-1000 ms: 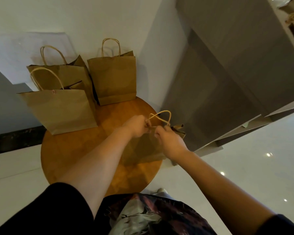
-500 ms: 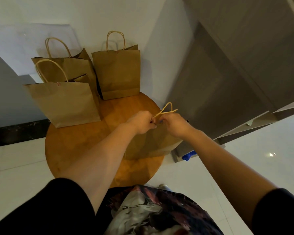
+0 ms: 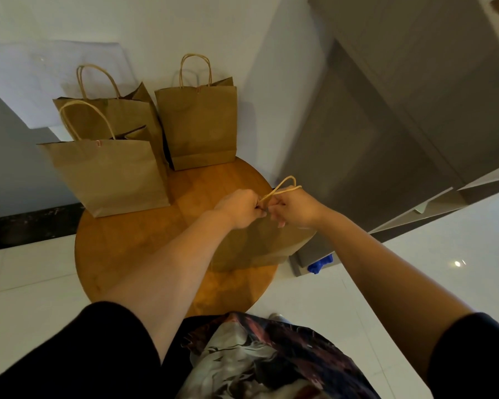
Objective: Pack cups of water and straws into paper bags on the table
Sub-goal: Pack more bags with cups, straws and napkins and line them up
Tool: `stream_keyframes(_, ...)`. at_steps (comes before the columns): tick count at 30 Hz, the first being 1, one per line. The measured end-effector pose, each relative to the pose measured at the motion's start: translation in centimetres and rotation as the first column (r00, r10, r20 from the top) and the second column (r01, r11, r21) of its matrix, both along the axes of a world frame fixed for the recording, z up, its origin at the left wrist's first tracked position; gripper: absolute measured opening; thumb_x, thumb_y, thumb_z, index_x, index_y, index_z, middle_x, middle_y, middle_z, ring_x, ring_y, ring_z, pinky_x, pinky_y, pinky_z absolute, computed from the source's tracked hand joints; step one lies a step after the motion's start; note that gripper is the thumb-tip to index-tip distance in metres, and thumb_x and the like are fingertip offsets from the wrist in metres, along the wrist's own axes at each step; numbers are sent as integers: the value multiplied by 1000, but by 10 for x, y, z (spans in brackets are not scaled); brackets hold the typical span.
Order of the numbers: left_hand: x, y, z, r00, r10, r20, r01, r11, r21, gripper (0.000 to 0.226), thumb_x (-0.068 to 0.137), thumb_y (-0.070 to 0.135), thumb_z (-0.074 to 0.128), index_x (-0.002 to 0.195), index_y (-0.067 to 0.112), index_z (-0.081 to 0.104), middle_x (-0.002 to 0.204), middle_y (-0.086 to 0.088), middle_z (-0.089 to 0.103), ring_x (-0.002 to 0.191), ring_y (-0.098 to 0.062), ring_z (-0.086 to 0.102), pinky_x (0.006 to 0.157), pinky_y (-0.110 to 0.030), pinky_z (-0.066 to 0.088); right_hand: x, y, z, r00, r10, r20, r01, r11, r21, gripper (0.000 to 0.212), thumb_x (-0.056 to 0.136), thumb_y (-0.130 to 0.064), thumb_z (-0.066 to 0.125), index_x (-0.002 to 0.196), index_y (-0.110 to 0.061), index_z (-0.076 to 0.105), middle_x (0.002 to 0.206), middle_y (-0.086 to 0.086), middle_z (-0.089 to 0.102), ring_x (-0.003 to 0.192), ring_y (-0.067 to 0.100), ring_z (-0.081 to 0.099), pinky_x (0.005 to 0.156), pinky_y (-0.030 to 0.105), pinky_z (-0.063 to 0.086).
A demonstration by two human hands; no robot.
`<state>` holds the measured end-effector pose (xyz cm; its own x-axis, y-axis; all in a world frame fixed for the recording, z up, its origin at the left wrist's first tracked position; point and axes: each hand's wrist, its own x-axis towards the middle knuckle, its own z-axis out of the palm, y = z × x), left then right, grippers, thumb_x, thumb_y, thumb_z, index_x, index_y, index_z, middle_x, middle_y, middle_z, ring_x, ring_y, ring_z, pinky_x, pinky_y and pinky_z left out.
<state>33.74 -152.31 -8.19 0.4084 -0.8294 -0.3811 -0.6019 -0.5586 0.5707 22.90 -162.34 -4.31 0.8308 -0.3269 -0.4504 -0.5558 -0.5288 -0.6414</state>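
Scanning from the left of the frame, I see three paper bags standing upright on the round table: front bag at left, back bag behind it and touching it, and middle bag just beside them near the wall, handles up. At centre, my left hand is curled tight, pinching the top edge of the near bag, which stands at the table's right edge. Just right of it, almost touching, my right hand is curled too, gripping the same bag's top; the twine handle loops up above its knuckles. I cannot see any cups or straws.
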Motion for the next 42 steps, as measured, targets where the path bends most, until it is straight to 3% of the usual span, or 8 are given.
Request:
stream_keyframes(7,-4,0,3,1000,7,0,-7,1000,3,35,93,25,57,59,25,49,58,3,48,55,-12,45,47,-26,26,-2,-2,-5,998,-68,18,67,998,13,24,98,-4,39,100,-5,63,76,2,58,61,9,55,54,10,47)
stream_keyframes(19,-3,-4,2,999,7,50,-8,1000,17,36,94,28,55,59,26,48,59,4,47,54,-11,44,46,-27,25,-3,-3,-7,998,-60,-5,60,998,16,25,97,-2,40,104,-4,64,81,6,59,64,10,54,59,14,48)
stream_keyframes(22,-3,-2,0,998,11,59,-12,1000,5,37,93,28,56,57,27,47,57,5,47,54,-11,43,46,-27,24,0,-3,-6,999,-37,-3,37,999,10,25,97,-1,40,95,-11,64,72,-1,56,61,8,53,52,9,46)
stream_keyframes(27,-1,0,-4,998,7,57,-7,1000,0,32,93,30,56,62,26,51,60,5,50,56,-11,46,47,-27,27,6,-3,-10,998,-28,-49,26,999,-25,21,96,-1,44,96,-2,65,69,-2,54,59,8,52,44,5,42)
stream_keyframes(32,1,1,-3,999,-12,53,14,1000,-24,35,92,28,58,58,26,50,59,4,49,56,-11,46,47,-27,27,12,-6,-11,991,31,-131,-39,998,-55,18,92,1,51,103,-1,66,74,5,59,61,13,55,52,17,48)
stream_keyframes(37,-1,1,-2,995,-30,98,32,999,-27,37,93,34,55,58,26,45,58,5,47,53,-9,43,45,-25,24,15,-8,-10,985,-89,-146,101,992,76,21,96,-7,48,102,-1,68,61,10,56,31,5,46,37,14,40)
stream_keyframes(39,-1,1,-2,993,-38,114,42,998,-35,38,94,34,54,58,28,44,58,6,46,53,-9,43,45,-24,24,17,-7,-11,979,-30,-201,30,1000,-4,21,94,-2,50,107,1,66,71,16,61,38,8,50,44,19,46)
stream_keyframes(42,1,1,-1,991,-63,119,69,997,-42,37,94,32,55,58,30,43,58,7,46,54,-8,44,46,-23,24,16,-3,-17,937,100,-334,-183,956,-229,25,90,0,56,113,-6,64,98,16,66,72,22,64,76,34,57)
